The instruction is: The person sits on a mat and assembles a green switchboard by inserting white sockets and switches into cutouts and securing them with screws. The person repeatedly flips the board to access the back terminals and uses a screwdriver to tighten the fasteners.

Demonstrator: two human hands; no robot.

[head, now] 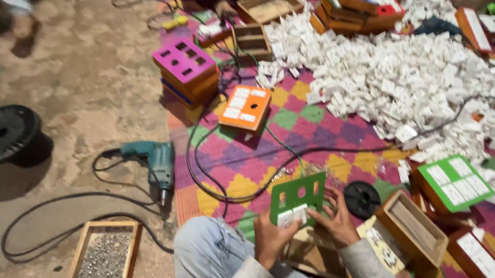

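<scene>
I hold a green switch plate [297, 196] upright over a wooden box [312, 256] on my lap. My left hand [272, 237] grips its lower left edge, where a white switch module [292, 215] sits in a cut-out. My right hand [338, 218] holds the plate's right side, fingers spread behind it. Other cut-outs in the plate stand open.
A large heap of white modules [419, 78] covers the chequered mat [313, 145]. Around it lie orange [245, 106], pink [184, 60] and green [454, 182] plates on boxes. A teal drill [156, 164] with cable, a tray of screws [102, 261] and a black spool [2, 133] sit on the ground at left.
</scene>
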